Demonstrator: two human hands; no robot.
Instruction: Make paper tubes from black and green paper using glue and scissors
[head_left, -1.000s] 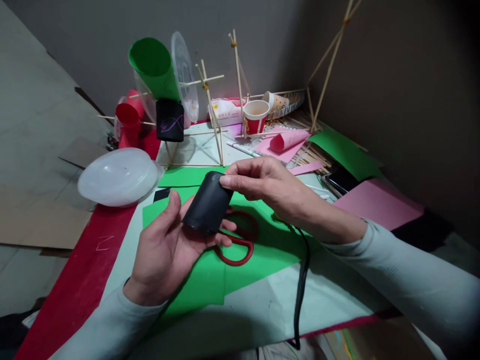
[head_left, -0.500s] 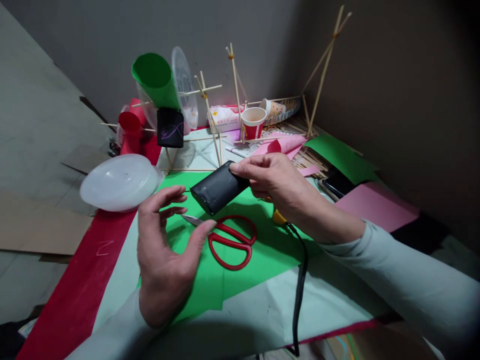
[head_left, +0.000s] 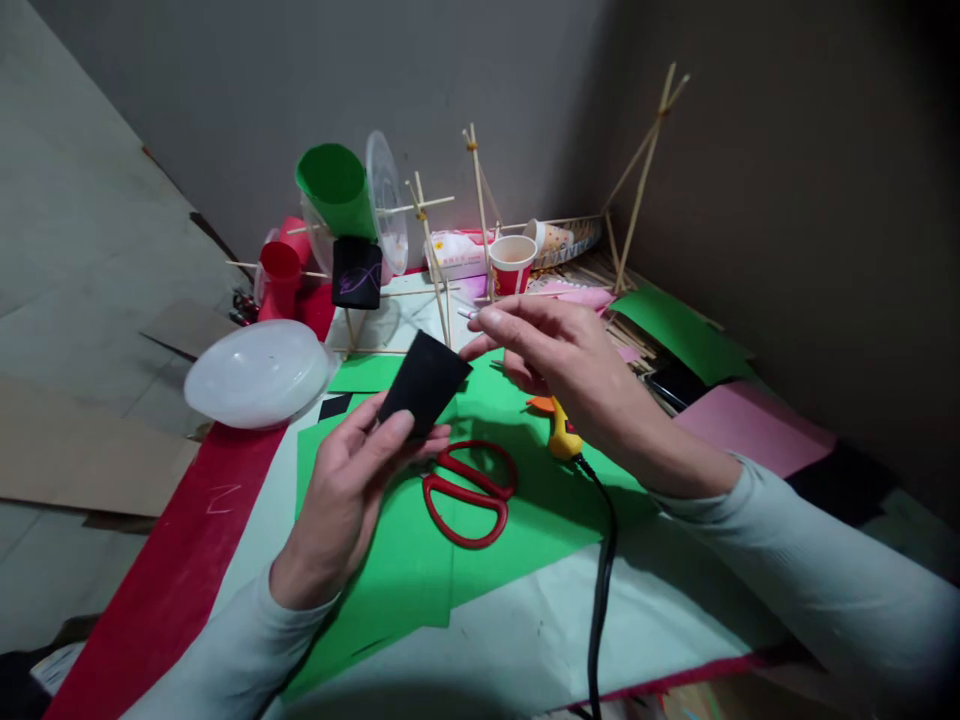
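Your left hand is closed on a matte black paper piece, thumb across its face. The piece's long axis runs away and rightward, toward your right hand, which is half open, looks empty and sits just beside the far end; contact can't be told. Beyond your right hand, printing on the white-and-pink soft packet is too small to read. Left of your left hand, a pale N-like mark crosses the red strip.
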